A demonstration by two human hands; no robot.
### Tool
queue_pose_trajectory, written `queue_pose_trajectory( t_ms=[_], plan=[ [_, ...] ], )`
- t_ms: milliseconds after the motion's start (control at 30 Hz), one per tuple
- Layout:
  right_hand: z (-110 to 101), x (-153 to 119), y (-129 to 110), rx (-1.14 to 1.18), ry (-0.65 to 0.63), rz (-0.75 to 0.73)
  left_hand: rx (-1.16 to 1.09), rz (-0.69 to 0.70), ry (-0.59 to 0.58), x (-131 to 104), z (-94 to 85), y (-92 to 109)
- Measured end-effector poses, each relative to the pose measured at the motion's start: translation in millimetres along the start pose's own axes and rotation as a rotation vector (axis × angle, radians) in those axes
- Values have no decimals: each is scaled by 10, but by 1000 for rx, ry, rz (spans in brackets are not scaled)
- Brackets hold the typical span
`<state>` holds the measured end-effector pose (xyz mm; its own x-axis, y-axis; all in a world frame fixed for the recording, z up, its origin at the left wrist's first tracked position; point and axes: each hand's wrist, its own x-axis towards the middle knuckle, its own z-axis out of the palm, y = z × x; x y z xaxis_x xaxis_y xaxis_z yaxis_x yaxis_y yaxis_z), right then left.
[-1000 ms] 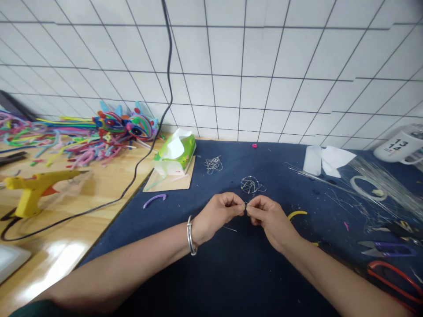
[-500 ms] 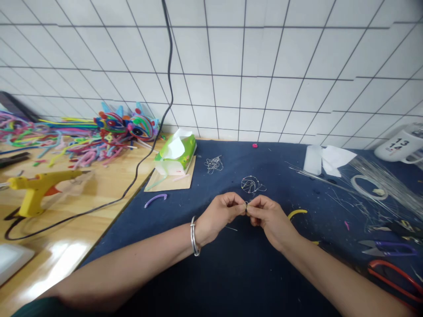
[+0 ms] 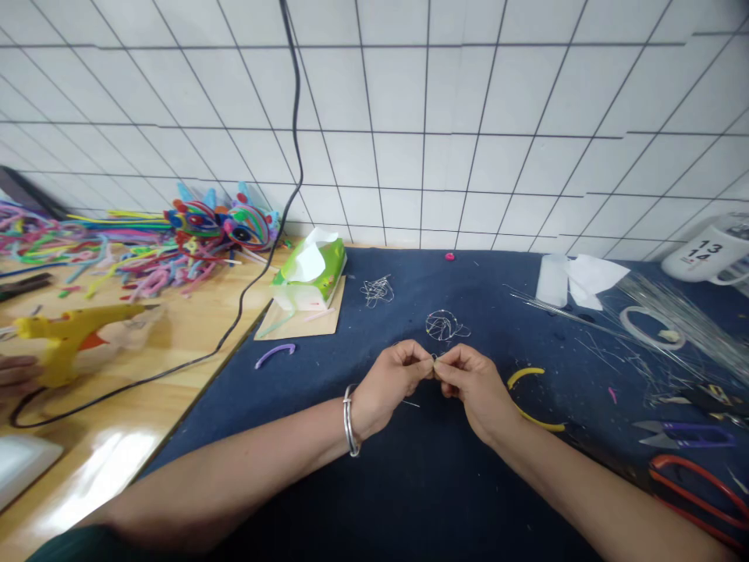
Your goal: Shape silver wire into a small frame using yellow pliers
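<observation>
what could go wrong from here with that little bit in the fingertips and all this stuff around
The tiny piece between the left hand and right hand is mostly hidden by fingertips, so it might slip unnoticed. The round tangle of thin silver wire just beyond could snag a finger. The black cord loops beside the yellow glue gun; a tug might shift it near another person's hand.

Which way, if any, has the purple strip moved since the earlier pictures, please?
No; the purple strip still lies just in front of the cardboard.
</observation>
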<state>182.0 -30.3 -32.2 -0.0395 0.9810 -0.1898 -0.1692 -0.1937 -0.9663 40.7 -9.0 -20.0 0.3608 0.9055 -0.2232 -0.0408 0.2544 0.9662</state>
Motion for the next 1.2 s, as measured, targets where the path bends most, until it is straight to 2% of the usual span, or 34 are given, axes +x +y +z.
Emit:
queue_pose_trajectory(
  t_ms=[333,400,500,567,700,900,1067,1200],
  plan=[
    [22,-17,32,-115,32,-92,41,-12,-5,41,7,-5],
    [19,-24,7,-156,10,-93,131,14,-57,62,-59,67],
    [22,-50,-48,-229,-43,-78,361,87,-214,97,-243,235],
    [36,-78,-78,-356,-106,-100,499,114,-293,119,-395,342],
    [85,-129,-55,-823,-259,-239,715,125,-374,187,-650,438],
    [142,-149,47,-1197,-315,-361,987,128,-462,326,-829,413],
    [189,-182,-36,-1401,-411,-371,1160,242,-421,370,-874,372],
    [179,-198,-98,-1437,-439,-371,1278,344,-363,345,-849,351]
  ],
)
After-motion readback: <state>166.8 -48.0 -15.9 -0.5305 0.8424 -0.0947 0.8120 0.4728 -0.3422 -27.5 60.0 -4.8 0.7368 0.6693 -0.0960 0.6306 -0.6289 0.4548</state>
